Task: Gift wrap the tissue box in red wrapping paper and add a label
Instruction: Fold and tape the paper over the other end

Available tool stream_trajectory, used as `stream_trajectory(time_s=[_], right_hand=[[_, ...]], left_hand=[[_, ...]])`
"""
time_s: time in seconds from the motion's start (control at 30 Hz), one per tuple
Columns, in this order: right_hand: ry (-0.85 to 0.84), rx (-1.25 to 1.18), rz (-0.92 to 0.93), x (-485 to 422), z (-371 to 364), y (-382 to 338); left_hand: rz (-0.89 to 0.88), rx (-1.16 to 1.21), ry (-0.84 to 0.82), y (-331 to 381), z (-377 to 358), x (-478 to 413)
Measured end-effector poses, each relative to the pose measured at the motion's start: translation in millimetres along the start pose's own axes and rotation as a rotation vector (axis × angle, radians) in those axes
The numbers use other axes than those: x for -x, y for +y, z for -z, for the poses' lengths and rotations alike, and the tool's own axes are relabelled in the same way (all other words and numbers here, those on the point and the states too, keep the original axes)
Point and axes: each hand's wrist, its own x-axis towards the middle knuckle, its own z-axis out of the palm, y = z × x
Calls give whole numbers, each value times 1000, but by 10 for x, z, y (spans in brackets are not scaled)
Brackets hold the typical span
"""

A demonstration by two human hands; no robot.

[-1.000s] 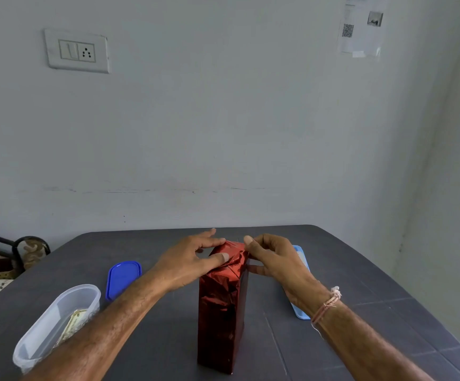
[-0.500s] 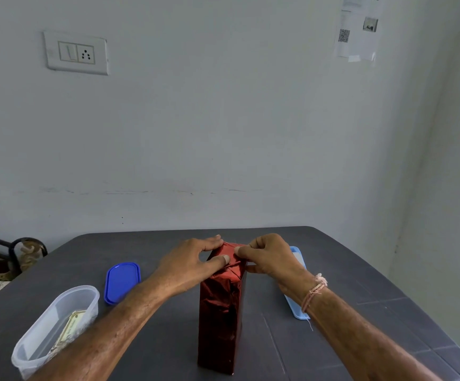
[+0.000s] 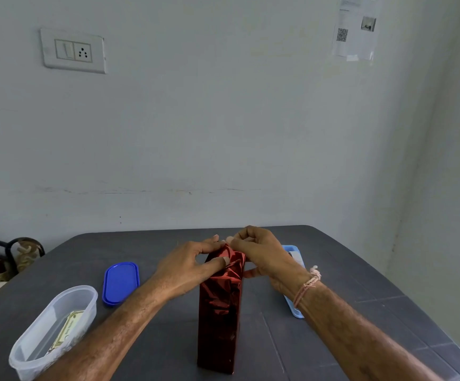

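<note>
The tissue box [image 3: 219, 312] stands on end on the dark worktop [image 3: 272, 342], straight ahead of the person and between the two forearms. Its long axis runs straight up, so the end being closed is the top one, level with both hands. The red paper [image 3: 217, 292] already covers every side that shows, and only the crumpled folds at the top look unfinished.

The left hand [image 3: 184, 268] comes in from the left and grips the top of the box. Its thumb [image 3: 223, 262] presses a flap against the near face, and its forefinger curls over towards the far edge. The right hand [image 3: 264, 257] comes in from the right, fingers curled, and pinches the paper at the far top corner, just beside the left forefinger. Both hands touch the same end, so neither is nearer. The left seems to be pinning while the right does the folding.

By my reading, the next fold has to come down and towards the person, onto the flap under the left thumb. The box is tall and narrow, so a sideways pull could tip it.

A clear tub [image 3: 30, 350] sits well apart at the near left with a card [image 3: 67, 327] inside, perhaps the label. It lies closer to the left arm. A blue lid [image 3: 120, 281] lies just beyond the tub.
</note>
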Motion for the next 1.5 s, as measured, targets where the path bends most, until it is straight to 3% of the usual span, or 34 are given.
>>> stream_trajectory(time_s=[0.1,0.37,0.73,0.93,1.13,1.5], right_hand=[[54,70,11,-50,-61,44],[43,-54,-15,-68,22,119],[20,-125,-28,-56,51,129],[-38,-216,-35,13,120,108],[-86,-112,1,53,66,121],[-130,-346,-42,65,197,227]], left_hand=[[31,21,3,-33,25,12],[30,153,77,-38,-66,9],[112,343,26,-33,-89,15],[145,324,40,8,-87,-16],[120,331,-1,-12,-71,-11],[131,385,-32,57,-73,36]])
